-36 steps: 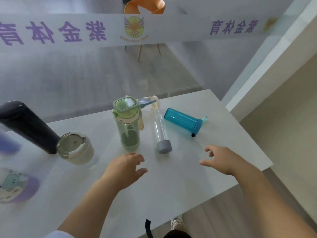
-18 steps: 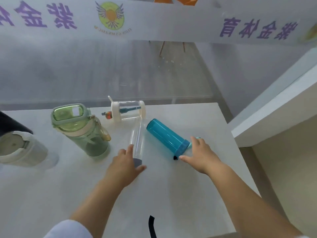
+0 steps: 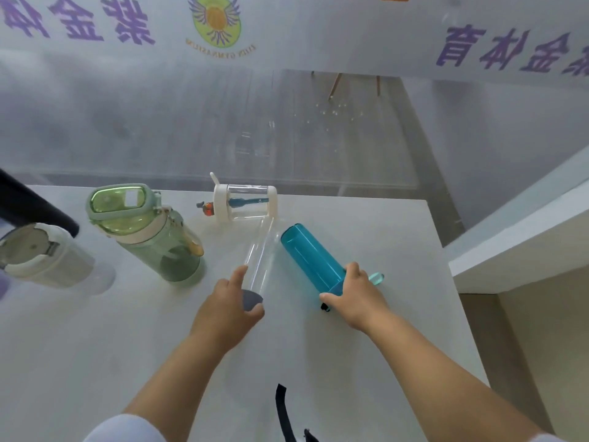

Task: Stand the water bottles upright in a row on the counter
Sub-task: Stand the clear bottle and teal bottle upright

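Observation:
A slim clear bottle [image 3: 259,253] with a grey cap lies on the white counter [image 3: 95,346]. My left hand [image 3: 226,311] wraps its capped end. Beside it a teal bottle [image 3: 310,258] lies on its side, and my right hand [image 3: 353,296] grips its lid end. A short clear bottle with white ends [image 3: 245,202] lies sideways at the back edge. A green bottle [image 3: 146,232] stands upright to the left. A white-lidded cup [image 3: 41,255] and a black bottle [image 3: 28,204] stand further left.
A glass wall with purple lettering [image 3: 287,122] rises right behind the counter. The counter's right edge [image 3: 446,282] drops to the floor, next to a white ledge [image 3: 522,244]. A dark strap [image 3: 282,409] hangs at the near edge.
Both hands reached forward from above the counter. My left hand closed on the clear bottle's cap end and my right hand on the teal bottle's lid end. The view shifted right.

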The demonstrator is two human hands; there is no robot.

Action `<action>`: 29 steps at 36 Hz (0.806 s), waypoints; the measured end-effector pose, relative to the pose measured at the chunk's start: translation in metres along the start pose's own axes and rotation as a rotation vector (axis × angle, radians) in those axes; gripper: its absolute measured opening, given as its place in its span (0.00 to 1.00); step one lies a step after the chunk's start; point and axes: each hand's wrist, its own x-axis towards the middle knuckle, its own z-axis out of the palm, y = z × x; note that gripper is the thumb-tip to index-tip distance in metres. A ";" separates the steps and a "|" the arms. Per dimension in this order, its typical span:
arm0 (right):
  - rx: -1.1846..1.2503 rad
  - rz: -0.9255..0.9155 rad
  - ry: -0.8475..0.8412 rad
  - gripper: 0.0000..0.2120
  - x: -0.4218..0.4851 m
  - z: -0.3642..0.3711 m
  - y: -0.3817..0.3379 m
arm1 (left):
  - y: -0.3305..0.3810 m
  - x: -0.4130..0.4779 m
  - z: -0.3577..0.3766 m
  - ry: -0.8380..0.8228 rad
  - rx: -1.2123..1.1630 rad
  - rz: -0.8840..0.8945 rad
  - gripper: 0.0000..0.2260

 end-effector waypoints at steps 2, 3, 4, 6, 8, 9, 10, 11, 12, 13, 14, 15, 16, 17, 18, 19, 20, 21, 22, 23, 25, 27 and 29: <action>0.026 -0.001 0.048 0.28 -0.003 -0.005 0.005 | 0.004 -0.003 -0.006 0.061 0.000 0.034 0.29; 0.044 -0.004 0.082 0.28 -0.005 -0.009 0.007 | 0.006 -0.004 -0.009 0.095 -0.014 0.055 0.28; 0.062 -0.009 0.119 0.29 -0.007 -0.012 0.009 | 0.009 -0.005 -0.013 0.128 -0.032 0.076 0.27; 0.124 -0.019 0.181 0.30 -0.011 -0.021 0.012 | 0.017 -0.007 -0.020 0.187 -0.072 0.110 0.24; 0.221 -0.036 0.225 0.29 -0.016 -0.030 0.015 | 0.025 -0.007 -0.027 0.237 -0.096 0.152 0.22; 0.255 -0.050 0.250 0.30 -0.017 -0.035 0.016 | 0.030 -0.007 -0.031 0.255 -0.102 0.173 0.22; 0.271 -0.064 0.281 0.30 -0.019 -0.040 0.017 | 0.034 -0.007 -0.034 0.267 -0.107 0.191 0.22; 0.270 -0.079 0.315 0.31 -0.021 -0.045 0.018 | 0.039 -0.007 -0.038 0.277 -0.115 0.207 0.22; 0.260 -0.093 0.350 0.32 -0.022 -0.050 0.020 | 0.043 -0.007 -0.041 0.287 -0.125 0.221 0.22; 0.250 -0.107 0.383 0.33 -0.023 -0.055 0.020 | 0.048 -0.007 -0.043 0.298 -0.133 0.238 0.22; 0.245 -0.119 0.408 0.33 -0.024 -0.060 0.021 | 0.052 -0.008 -0.046 0.309 -0.137 0.259 0.22; 0.243 -0.130 0.427 0.34 -0.025 -0.064 0.021 | 0.056 -0.008 -0.049 0.319 -0.138 0.281 0.23; 0.242 -0.140 0.441 0.34 -0.026 -0.068 0.021 | 0.061 -0.008 -0.051 0.330 -0.137 0.303 0.23; 0.238 -0.152 0.450 0.34 -0.027 -0.072 0.021 | 0.065 -0.009 -0.054 0.340 -0.133 0.326 0.24; 0.228 -0.165 0.453 0.34 -0.028 -0.075 0.021 | 0.069 -0.009 -0.056 0.346 -0.122 0.352 0.25; 0.211 -0.177 0.454 0.34 -0.028 -0.078 0.021 | 0.073 -0.008 -0.058 0.346 -0.105 0.382 0.26; 0.190 -0.188 0.453 0.34 -0.028 -0.081 0.021 | 0.076 -0.008 -0.060 0.339 -0.085 0.411 0.26; 0.167 -0.200 0.453 0.33 -0.028 -0.083 0.021 | 0.079 -0.008 -0.062 0.327 -0.067 0.437 0.27; 0.142 -0.211 0.452 0.33 -0.027 -0.085 0.020 | 0.082 -0.008 -0.062 0.311 -0.051 0.458 0.27; 0.118 -0.222 0.448 0.33 -0.027 -0.087 0.019 | 0.084 -0.009 -0.063 0.291 -0.039 0.473 0.27; 0.077 -0.242 0.434 0.33 -0.027 -0.088 0.019 | 0.085 -0.010 -0.063 0.255 -0.022 0.492 0.27; 0.051 -0.260 0.406 0.33 -0.027 -0.089 0.019 | 0.085 -0.012 -0.062 0.223 -0.016 0.504 0.27; 0.037 -0.282 0.364 0.34 -0.027 -0.090 0.019 | 0.086 -0.013 -0.062 0.178 -0.017 0.511 0.27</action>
